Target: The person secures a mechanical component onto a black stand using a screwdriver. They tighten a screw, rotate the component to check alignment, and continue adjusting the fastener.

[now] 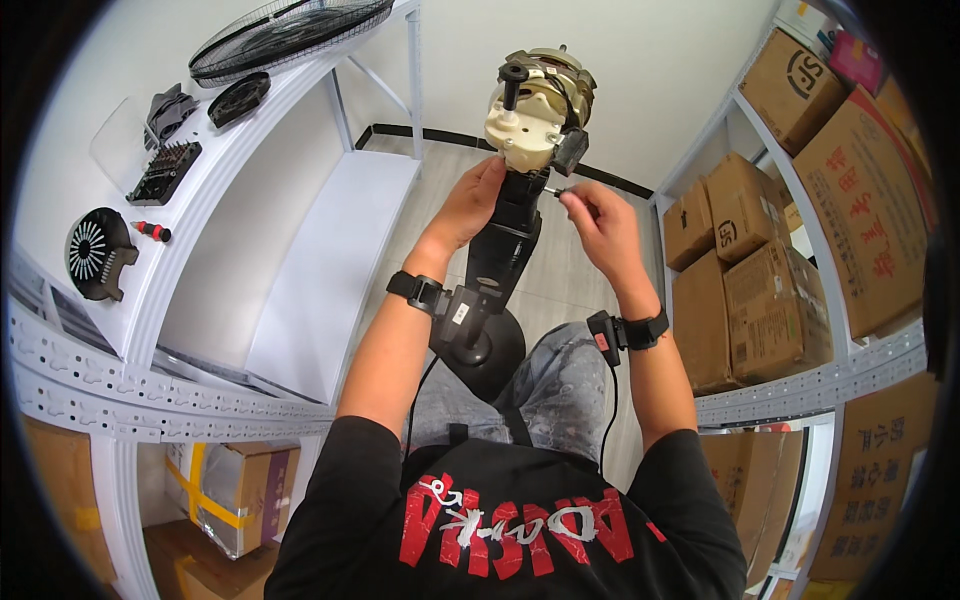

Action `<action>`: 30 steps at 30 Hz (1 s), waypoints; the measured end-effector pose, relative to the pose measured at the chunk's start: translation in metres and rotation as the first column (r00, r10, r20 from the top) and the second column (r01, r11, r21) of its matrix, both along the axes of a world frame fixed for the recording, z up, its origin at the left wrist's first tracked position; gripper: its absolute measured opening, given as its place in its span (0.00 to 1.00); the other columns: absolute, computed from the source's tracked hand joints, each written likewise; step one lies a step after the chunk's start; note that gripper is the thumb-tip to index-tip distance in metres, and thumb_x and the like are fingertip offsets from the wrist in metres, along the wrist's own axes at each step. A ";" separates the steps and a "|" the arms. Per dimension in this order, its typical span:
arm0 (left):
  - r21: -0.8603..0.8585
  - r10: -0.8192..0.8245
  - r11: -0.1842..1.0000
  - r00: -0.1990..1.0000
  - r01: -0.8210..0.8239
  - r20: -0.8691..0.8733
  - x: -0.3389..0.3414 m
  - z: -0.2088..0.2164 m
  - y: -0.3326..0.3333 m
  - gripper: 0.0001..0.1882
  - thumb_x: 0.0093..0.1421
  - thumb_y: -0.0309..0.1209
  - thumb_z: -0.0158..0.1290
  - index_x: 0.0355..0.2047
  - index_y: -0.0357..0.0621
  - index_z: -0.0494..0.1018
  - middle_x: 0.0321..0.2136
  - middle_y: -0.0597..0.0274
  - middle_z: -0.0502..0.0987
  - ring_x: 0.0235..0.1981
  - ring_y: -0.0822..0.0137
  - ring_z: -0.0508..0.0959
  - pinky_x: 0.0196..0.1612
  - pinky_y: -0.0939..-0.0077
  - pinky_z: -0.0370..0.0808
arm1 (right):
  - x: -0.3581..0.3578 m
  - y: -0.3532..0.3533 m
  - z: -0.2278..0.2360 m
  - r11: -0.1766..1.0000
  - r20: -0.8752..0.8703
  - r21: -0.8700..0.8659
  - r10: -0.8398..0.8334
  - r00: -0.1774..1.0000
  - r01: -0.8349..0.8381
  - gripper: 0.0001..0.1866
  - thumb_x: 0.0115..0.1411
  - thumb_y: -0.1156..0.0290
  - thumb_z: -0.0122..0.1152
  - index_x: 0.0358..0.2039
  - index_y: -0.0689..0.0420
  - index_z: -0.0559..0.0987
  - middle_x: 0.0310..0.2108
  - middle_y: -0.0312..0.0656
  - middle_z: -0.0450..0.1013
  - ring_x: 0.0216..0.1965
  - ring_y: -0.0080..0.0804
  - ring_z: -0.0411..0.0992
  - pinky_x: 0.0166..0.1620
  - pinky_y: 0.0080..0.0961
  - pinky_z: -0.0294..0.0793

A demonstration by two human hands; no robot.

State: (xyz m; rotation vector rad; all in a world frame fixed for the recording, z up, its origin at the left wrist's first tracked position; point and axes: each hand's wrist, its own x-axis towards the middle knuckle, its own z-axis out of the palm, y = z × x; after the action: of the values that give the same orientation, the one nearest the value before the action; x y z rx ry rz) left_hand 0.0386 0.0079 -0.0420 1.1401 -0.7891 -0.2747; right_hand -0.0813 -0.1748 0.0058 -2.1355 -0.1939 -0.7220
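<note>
Between left hand (468, 207), grip unclear, and right hand (603, 222) pinching small tool (556, 192): fan neck (517, 197).

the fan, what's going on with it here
A person is at an upright stand fan, its motor unit uncovered. Their left hand is at its neck; their right hand pinches a thin item beside it, too small to identify. A grille, a round black cover and a bit set lie on the left shelf.
</note>
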 end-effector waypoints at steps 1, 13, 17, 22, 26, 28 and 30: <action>0.007 0.001 1.000 1.000 -0.001 -0.006 -0.003 0.003 -0.003 0.29 0.73 0.52 0.40 0.54 0.36 0.72 0.48 0.62 0.76 0.50 0.73 0.72 0.56 0.78 0.66 | 0.010 -0.006 -0.011 0.984 -0.100 0.177 0.044 0.994 -0.025 0.17 0.68 0.59 0.57 0.29 0.61 0.78 0.23 0.32 0.72 0.19 0.17 0.62 0.23 0.19 0.61; 0.043 0.084 0.996 0.996 -0.084 -0.010 -0.008 0.010 -0.002 0.28 0.74 0.49 0.39 0.54 0.35 0.71 0.48 0.62 0.77 0.49 0.73 0.72 0.56 0.78 0.66 | -0.001 0.007 0.005 0.978 0.156 -0.195 -0.036 0.987 0.067 0.08 0.63 0.69 0.64 0.39 0.60 0.78 0.22 0.30 0.70 0.19 0.15 0.58 0.24 0.15 0.57; 0.054 0.053 0.997 0.998 -0.051 -0.026 -0.006 0.006 0.002 0.28 0.74 0.49 0.39 0.55 0.35 0.71 0.48 0.62 0.77 0.49 0.73 0.72 0.56 0.78 0.66 | 0.005 -0.001 0.017 0.821 -0.411 0.563 0.380 0.829 -0.097 0.17 0.71 0.58 0.53 0.31 0.58 0.77 0.17 0.31 0.68 0.18 0.15 0.57 0.22 0.15 0.53; 0.067 0.107 0.992 0.994 -0.107 0.011 -0.015 0.015 0.004 0.27 0.74 0.48 0.39 0.54 0.35 0.71 0.48 0.62 0.77 0.49 0.73 0.72 0.55 0.78 0.67 | -0.003 0.001 0.010 0.922 -0.268 0.375 0.212 0.940 -0.101 0.12 0.68 0.64 0.58 0.40 0.61 0.78 0.22 0.33 0.71 0.24 0.16 0.67 0.26 0.17 0.65; 0.033 0.074 0.997 0.997 -0.073 -0.016 -0.008 0.008 0.000 0.27 0.74 0.49 0.39 0.54 0.35 0.71 0.48 0.62 0.76 0.49 0.73 0.72 0.55 0.78 0.67 | -0.001 0.009 0.007 0.975 -0.067 0.213 0.082 0.994 -0.066 0.14 0.69 0.68 0.56 0.51 0.61 0.73 0.28 0.36 0.75 0.23 0.17 0.68 0.26 0.16 0.65; 0.031 0.051 0.998 0.998 -0.050 -0.045 -0.008 0.009 0.000 0.27 0.73 0.49 0.40 0.55 0.36 0.71 0.48 0.62 0.76 0.50 0.73 0.72 0.55 0.78 0.66 | 0.005 0.012 0.010 0.896 -0.154 0.431 0.185 0.970 -0.103 0.12 0.69 0.69 0.55 0.50 0.58 0.73 0.25 0.36 0.74 0.22 0.17 0.68 0.23 0.15 0.61; 0.044 0.078 0.996 0.996 -0.076 -0.040 -0.012 0.010 0.001 0.28 0.73 0.49 0.39 0.55 0.36 0.71 0.48 0.62 0.76 0.50 0.73 0.72 0.55 0.78 0.66 | 0.011 0.004 0.012 0.735 -0.235 0.672 0.330 0.914 -0.093 0.10 0.68 0.70 0.55 0.48 0.57 0.73 0.24 0.36 0.73 0.21 0.18 0.68 0.21 0.15 0.59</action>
State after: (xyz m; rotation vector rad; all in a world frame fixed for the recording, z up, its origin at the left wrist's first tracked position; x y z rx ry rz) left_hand 0.0269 0.0089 -0.0316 1.1989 -0.7041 -0.2509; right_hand -0.0708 -0.1704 0.0178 -1.4867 0.0072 -0.2101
